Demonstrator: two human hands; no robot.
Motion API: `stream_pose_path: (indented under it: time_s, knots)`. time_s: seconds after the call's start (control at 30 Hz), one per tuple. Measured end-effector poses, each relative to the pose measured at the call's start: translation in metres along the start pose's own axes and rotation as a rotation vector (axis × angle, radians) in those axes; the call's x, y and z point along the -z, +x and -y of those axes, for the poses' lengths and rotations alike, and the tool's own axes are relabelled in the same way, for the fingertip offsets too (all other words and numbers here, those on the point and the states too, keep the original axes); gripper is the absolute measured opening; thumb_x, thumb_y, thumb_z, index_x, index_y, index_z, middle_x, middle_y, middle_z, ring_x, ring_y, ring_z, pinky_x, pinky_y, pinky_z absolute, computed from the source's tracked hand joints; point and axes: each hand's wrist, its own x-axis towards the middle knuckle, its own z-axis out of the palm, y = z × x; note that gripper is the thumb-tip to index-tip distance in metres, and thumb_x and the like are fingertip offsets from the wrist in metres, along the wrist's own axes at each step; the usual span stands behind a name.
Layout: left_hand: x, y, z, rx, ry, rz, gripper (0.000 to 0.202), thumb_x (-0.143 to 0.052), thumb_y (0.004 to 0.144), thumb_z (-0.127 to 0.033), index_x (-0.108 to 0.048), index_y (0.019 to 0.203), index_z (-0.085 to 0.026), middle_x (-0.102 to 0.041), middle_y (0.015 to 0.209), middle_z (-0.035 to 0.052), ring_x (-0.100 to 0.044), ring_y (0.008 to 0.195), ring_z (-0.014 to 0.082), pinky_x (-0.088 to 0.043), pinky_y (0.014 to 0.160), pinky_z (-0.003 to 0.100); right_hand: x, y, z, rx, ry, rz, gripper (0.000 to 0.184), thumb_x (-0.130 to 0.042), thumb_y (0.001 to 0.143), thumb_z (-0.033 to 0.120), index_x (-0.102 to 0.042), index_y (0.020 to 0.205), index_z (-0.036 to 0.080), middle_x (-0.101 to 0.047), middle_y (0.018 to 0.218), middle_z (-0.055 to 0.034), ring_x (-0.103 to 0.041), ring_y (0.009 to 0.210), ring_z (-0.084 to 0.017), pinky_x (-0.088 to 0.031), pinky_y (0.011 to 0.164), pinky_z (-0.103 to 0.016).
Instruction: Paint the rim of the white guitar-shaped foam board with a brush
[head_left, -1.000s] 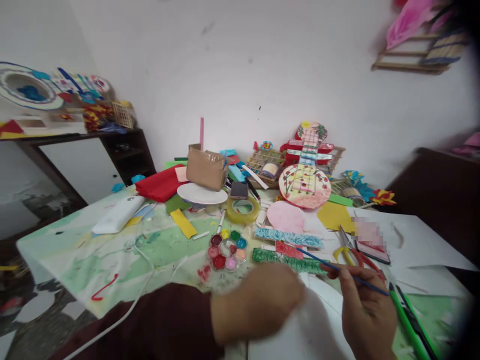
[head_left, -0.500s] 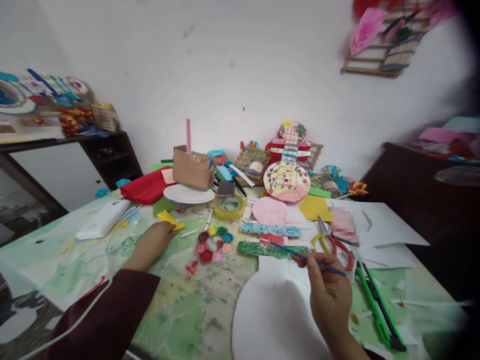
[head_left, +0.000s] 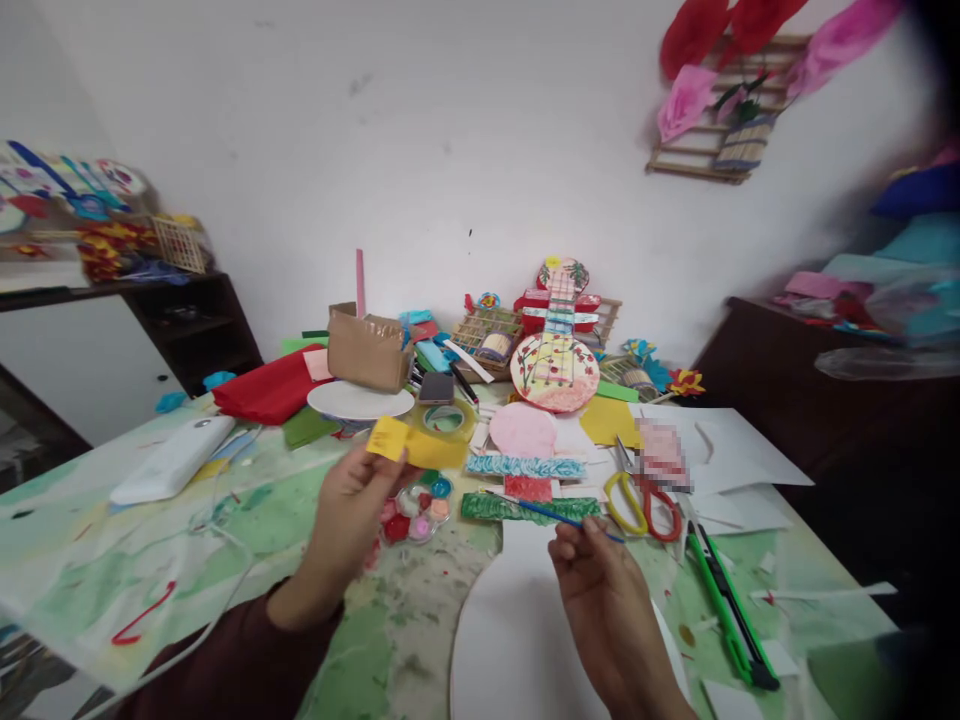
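Two things are held: the left hand (head_left: 349, 515), raised, pinches a yellow strip (head_left: 426, 449) near the paints (head_left: 420, 524); the right hand (head_left: 606, 590), curled over the white cutout (head_left: 510, 620), holds a blue brush (head_left: 551, 513) aslant.

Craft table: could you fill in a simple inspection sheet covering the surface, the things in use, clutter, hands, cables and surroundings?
Surface: green-and-white tabletop, marked with paint stains.
Things in use: blue paintbrush, yellow strip, paint palette partly hidden, white rounded cutout.
Clutter: scissors, green utility knife, tape roll, cardboard box.
Grip, left hand: closed on the yellow strip.
Grip, right hand: closed on the blue paintbrush.
Cables: white cable at the table's left side; its ends cannot be made out.
Surroundings: pale wall behind; dark cabinets on both sides.
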Motion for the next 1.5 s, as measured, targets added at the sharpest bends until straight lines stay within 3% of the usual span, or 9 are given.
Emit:
stream_pose_path:
  time_s: [0.1,0.2,0.43,0.53,0.77,0.87,1.1,1.3,1.5]
  knots:
    - [-0.035,-0.014,-0.004,0.142,-0.212,0.151,0.05,-0.068,0.072,-0.058,-0.063,0.096,-0.014,-0.072,0.091,0.0105,-0.071,0.079,0.0255,-0.057,0.076,0.041,-0.003,-0.004,-0.004,-0.109,0.087,-0.025,0.016,-0.077,0.072,0.027,-0.062,0.073,0.02,-0.07,0.071,0.0006,-0.061,0.061,-0.01,-0.054,0.062,-0.024]
    - [-0.051,-0.026,-0.003,0.248,-0.349,0.238,0.048,-0.076,0.067,-0.054,-0.066,0.092,-0.013,-0.073,0.091,0.0112,-0.071,0.079,0.0253,-0.058,0.076,0.04,-0.002,-0.003,-0.009,-0.142,0.128,-0.06,0.014,-0.076,0.072,0.024,-0.063,0.075,0.02,-0.071,0.071,0.0003,-0.061,0.061,-0.009,-0.055,0.061,-0.022]
    - [-0.054,-0.036,0.003,0.43,-0.623,0.275,0.037,-0.084,0.064,-0.037,-0.071,0.09,-0.015,-0.075,0.093,0.0082,-0.071,0.082,0.021,-0.057,0.076,0.031,0.008,0.003,-0.02,-0.129,0.084,-0.104,0.013,-0.074,0.075,0.025,-0.063,0.078,0.02,-0.071,0.073,0.0011,-0.062,0.06,-0.009,-0.057,0.063,-0.022]
    - [-0.053,-0.037,0.002,0.465,-0.731,0.297,0.034,-0.084,0.062,-0.035,-0.072,0.087,-0.014,-0.076,0.089,0.0104,-0.071,0.083,0.0237,-0.057,0.079,0.034,0.01,0.003,-0.021,-0.124,0.088,-0.111,0.015,-0.075,0.074,0.025,-0.063,0.079,0.02,-0.071,0.074,0.0005,-0.062,0.06,-0.01,-0.057,0.062,-0.023]
    - [-0.055,-0.036,0.013,0.334,-0.535,0.314,0.036,-0.082,0.067,-0.034,-0.072,0.097,-0.017,-0.074,0.101,0.0079,-0.069,0.091,0.0218,-0.055,0.085,0.035,0.007,0.002,-0.023,-0.076,0.058,-0.095,0.018,-0.077,0.072,0.027,-0.062,0.08,0.02,-0.071,0.073,0.0013,-0.062,0.061,-0.01,-0.056,0.064,-0.023]
    - [-0.055,-0.034,0.018,0.274,-0.444,0.322,0.037,-0.081,0.067,-0.036,-0.072,0.097,-0.015,-0.074,0.091,0.0077,-0.069,0.083,0.0217,-0.056,0.079,0.035,0.007,0.001,-0.024,-0.053,0.021,-0.096,0.022,-0.077,0.072,0.03,-0.06,0.082,0.021,-0.071,0.073,0.0018,-0.062,0.061,-0.01,-0.054,0.064,-0.023]
    - [-0.051,-0.031,0.011,0.209,-0.334,0.301,0.009,-0.076,0.066,-0.024,-0.072,0.068,-0.016,-0.067,0.061,0.001,-0.06,0.058,0.015,-0.049,0.057,0.024,0.01,-0.001,-0.027,0.014,-0.084,-0.112,0.029,-0.076,0.072,0.036,-0.057,0.089,0.023,-0.071,0.073,0.0026,-0.063,0.063,-0.012,-0.052,0.065,-0.025]
    - [-0.049,-0.028,0.012,0.171,-0.282,0.268,0.005,-0.073,0.067,-0.023,-0.072,0.069,-0.019,-0.071,0.073,0.0019,-0.064,0.07,0.019,-0.05,0.07,0.027,0.009,-0.005,-0.026,0.042,-0.134,-0.099,0.034,-0.076,0.071,0.04,-0.055,0.09,0.023,-0.07,0.071,0.0033,-0.062,0.064,-0.012,-0.05,0.065,-0.025]
    - [-0.048,-0.03,0.013,0.16,-0.275,0.228,0.007,-0.077,0.063,-0.022,-0.071,0.063,-0.018,-0.071,0.071,0.0022,-0.063,0.07,0.0193,-0.05,0.068,0.027,0.009,-0.012,-0.026,0.097,-0.267,-0.11,0.029,-0.07,0.076,0.043,-0.054,0.088,0.022,-0.072,0.071,0.0003,-0.063,0.065,-0.014,-0.049,0.066,-0.029]
